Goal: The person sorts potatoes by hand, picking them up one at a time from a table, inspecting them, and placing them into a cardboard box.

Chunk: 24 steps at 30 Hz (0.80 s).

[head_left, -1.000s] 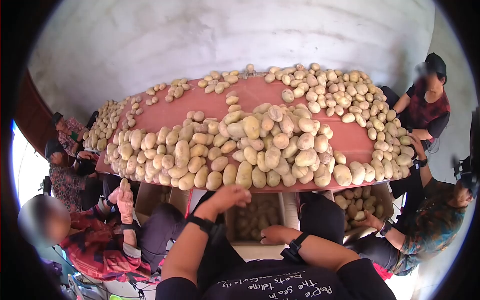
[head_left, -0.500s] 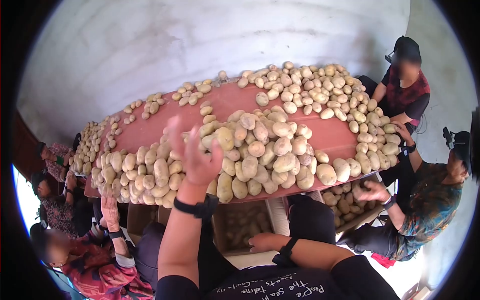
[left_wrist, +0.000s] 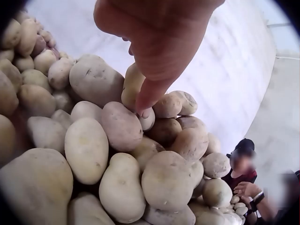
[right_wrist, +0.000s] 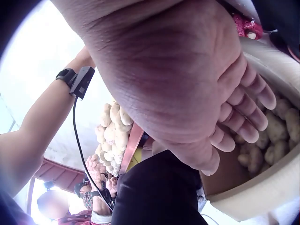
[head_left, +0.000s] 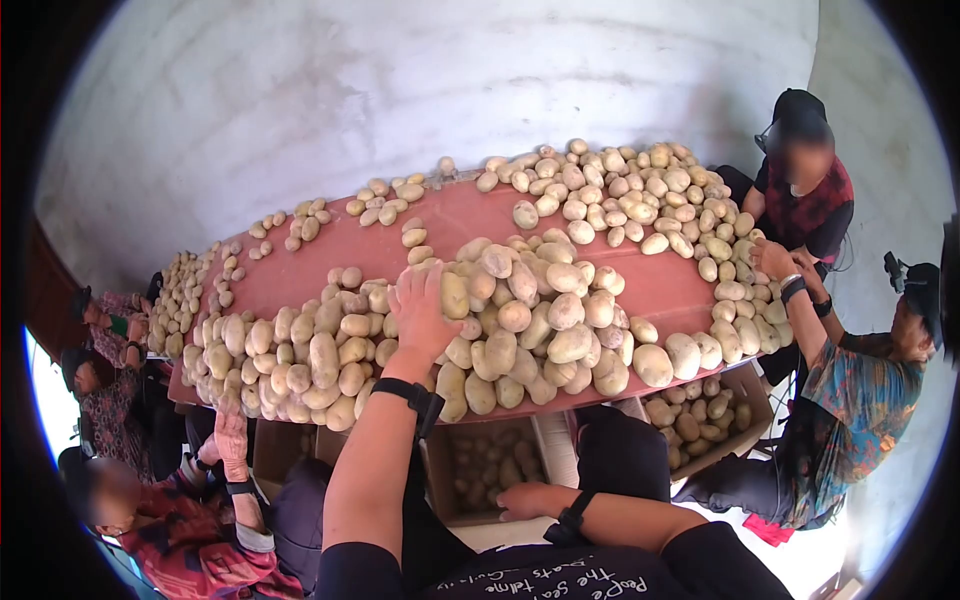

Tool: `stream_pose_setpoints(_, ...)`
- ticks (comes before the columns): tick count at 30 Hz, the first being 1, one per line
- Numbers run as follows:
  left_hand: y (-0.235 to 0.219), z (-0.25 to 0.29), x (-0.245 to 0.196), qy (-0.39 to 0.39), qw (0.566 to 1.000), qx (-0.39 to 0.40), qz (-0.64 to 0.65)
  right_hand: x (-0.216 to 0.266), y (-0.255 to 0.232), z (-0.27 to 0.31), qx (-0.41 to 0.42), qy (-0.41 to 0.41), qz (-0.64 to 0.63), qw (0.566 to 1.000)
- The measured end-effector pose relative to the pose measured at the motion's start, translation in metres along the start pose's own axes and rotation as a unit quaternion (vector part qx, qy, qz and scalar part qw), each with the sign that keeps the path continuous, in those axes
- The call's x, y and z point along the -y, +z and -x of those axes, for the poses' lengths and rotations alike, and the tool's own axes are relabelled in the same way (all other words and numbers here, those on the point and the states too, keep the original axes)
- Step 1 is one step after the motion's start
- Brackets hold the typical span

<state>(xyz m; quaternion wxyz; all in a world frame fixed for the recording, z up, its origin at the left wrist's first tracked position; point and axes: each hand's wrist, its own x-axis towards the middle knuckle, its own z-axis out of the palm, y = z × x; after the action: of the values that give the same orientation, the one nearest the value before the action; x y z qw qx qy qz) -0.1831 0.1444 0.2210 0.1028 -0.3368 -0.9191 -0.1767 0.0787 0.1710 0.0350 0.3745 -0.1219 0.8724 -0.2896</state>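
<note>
My left hand (head_left: 421,317) lies on the heap of potatoes (head_left: 570,340) on the red tabletop, fingers spread forward. A yellowish potato (head_left: 454,296) is right beside its thumb. In the left wrist view the thumb (left_wrist: 149,96) points down between a yellowish potato (left_wrist: 131,86) and a small pale one (left_wrist: 148,121), its tip touching the pile. My right hand (head_left: 533,501) hangs palm-up at the near rim of a cardboard box (right_wrist: 248,192) of potatoes. Its fingers (right_wrist: 243,124) are loosely bent and hold nothing.
Potatoes also lie along the far edge and right end of the red table (head_left: 470,212). Another potato box (head_left: 755,395) stands at the right. Seated people are close on both sides, including a person in red check (head_left: 185,540) and one in a patterned shirt (head_left: 860,400).
My left hand swung up from the near table edge, past the left of the heap, and came down onto the potatoes. The right hand stays by the box. The person at right reaches to the table.
</note>
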Motion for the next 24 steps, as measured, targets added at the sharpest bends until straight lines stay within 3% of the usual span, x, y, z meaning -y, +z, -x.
stream_pose_setpoints(6,-0.004,-0.007,-0.001,0.019,0.999,0.019,-0.027,0.005,-0.005,0.003,0.012,0.008,0.004,1.000)
stream_pose_setpoints(9,-0.020,0.007,-0.003,0.065,0.995,-0.075,0.033,0.008,-0.007,0.004,0.008,0.003,0.016,1.000)
stream_pose_setpoints(12,-0.029,0.046,0.006,0.015,0.953,-0.101,0.286,0.003,-0.001,0.004,-0.015,-0.015,-0.017,1.000)
stream_pose_setpoints(13,-0.024,0.064,0.018,-0.001,0.895,-0.043,0.444,0.003,0.002,0.002,-0.015,-0.021,-0.018,0.999)
stream_pose_setpoints(14,-0.016,0.086,0.030,-0.017,0.809,0.013,0.588,0.001,0.002,0.000,-0.016,-0.027,-0.017,0.999)
stream_pose_setpoints(16,0.008,0.144,0.039,-0.103,0.645,0.057,0.755,-0.003,0.001,-0.003,-0.029,-0.037,-0.017,0.999)
stream_pose_setpoints(18,0.012,0.196,0.044,-0.159,0.528,0.157,0.819,0.002,-0.005,0.001,-0.054,-0.039,-0.037,0.997)
stream_pose_setpoints(19,0.021,0.219,0.048,-0.211,0.485,0.168,0.832,0.005,-0.008,0.002,-0.065,-0.040,-0.049,0.996)
stream_pose_setpoints(21,0.032,0.255,0.055,-0.273,0.490,0.217,0.799,0.003,-0.008,-0.009,-0.104,-0.070,-0.077,0.989)
stream_pose_setpoints(24,0.037,0.283,0.047,-0.293,0.642,0.196,0.681,-0.004,-0.006,-0.015,-0.221,-0.119,-0.174,0.952)
